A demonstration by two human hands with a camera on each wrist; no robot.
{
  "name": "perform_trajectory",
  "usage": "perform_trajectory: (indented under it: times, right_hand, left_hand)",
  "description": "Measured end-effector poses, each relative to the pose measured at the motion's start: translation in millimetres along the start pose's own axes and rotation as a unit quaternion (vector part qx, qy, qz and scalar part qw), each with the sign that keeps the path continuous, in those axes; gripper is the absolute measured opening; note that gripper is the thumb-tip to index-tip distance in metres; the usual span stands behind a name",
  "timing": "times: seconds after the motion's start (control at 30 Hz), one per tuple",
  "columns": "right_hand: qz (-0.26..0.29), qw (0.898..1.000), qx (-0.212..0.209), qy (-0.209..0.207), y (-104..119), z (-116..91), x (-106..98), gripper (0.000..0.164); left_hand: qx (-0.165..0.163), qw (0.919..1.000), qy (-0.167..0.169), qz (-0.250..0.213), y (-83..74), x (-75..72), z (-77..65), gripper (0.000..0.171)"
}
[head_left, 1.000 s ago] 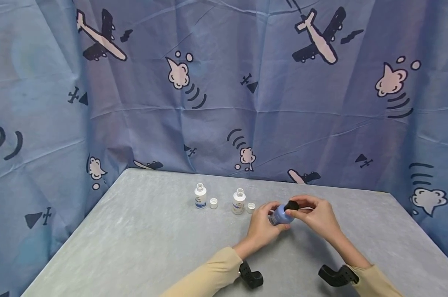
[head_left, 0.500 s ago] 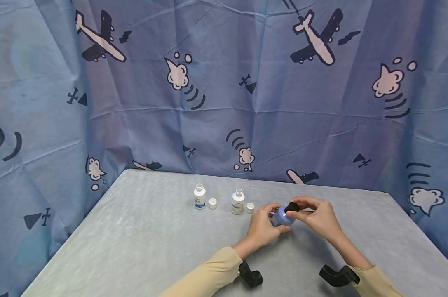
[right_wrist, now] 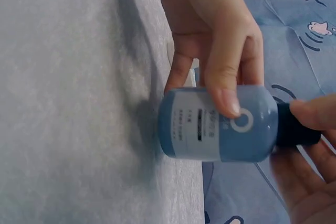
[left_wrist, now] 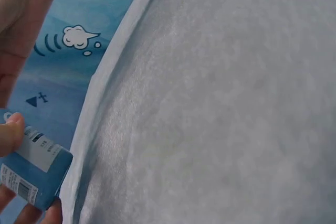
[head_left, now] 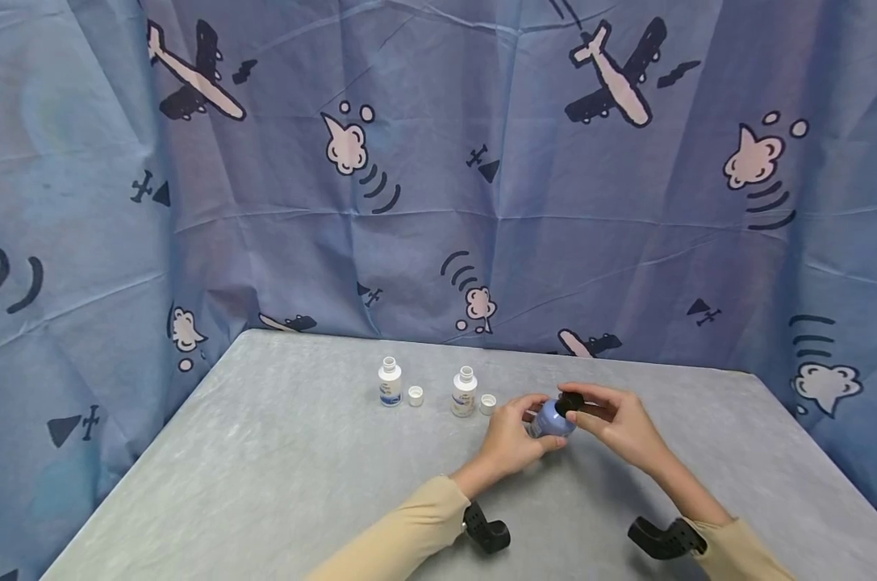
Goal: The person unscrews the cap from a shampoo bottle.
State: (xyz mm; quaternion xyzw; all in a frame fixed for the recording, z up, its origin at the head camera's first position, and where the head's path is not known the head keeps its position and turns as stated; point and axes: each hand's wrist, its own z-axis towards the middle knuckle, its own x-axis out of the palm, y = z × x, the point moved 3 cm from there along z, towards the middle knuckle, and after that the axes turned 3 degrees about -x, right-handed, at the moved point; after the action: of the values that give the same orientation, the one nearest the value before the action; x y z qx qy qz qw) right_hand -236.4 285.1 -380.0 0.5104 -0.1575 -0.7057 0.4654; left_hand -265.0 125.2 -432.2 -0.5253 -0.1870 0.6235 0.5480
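Note:
In the head view my left hand [head_left: 511, 436] grips the body of a blue bottle [head_left: 551, 420], held tilted above the table. My right hand [head_left: 622, 425] pinches the bottle's black cap [head_left: 570, 403] between thumb and fingers. The right wrist view shows the bottle [right_wrist: 247, 140] lying nearly sideways in the grip, its white label facing the camera and the black cap [right_wrist: 295, 125] at its neck. Whether the cap is fully seated cannot be told. Only the bottle's base end [left_wrist: 44, 166] and part of a hand appear in the left wrist view.
Two open white bottles, one with a blue-marked label [head_left: 390, 384] and one with a pale label [head_left: 464, 394], stand upright left of my hands. Beside each lies a white cap, the left one [head_left: 415, 396] and the right one [head_left: 488, 404]. A patterned curtain [head_left: 423, 177] hangs behind the table [head_left: 264, 468].
The bottle and both hands stay almost in place, with the bottle tipped slightly differently. The same holds continue on body and cap. The whole head view has shifted a little.

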Motion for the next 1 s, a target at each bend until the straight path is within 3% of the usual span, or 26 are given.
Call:
perform_trajectory:
  times: [0.2, 0.4, 0.57, 1.0]
  right_hand:
    - [-0.026, 0.999, -0.023, -0.017, 5.1, 2.5, 3.6, 0.039]
    - [-0.094, 0.993, 0.03, -0.068, 5.1, 3.3, 2.6, 0.042]
    - [-0.129, 0.987, 0.061, -0.075, 2.0, 3.8, 2.2, 0.043]
    - [-0.101, 0.991, 0.046, -0.075, 2.3, 5.3, 2.1, 0.04]
  left_hand:
    - [-0.019, 0.9997, -0.018, -0.001, 0.2, 2.7, 3.3, 0.054]
    - [-0.02, 0.9988, -0.043, 0.012, -2.7, 3.9, 4.3, 0.052]
    - [-0.018, 0.9977, -0.062, 0.022, -5.2, 4.5, 3.8, 0.052]
    - [-0.017, 0.9987, -0.045, 0.018, -3.4, 9.5, 7.1, 0.05]
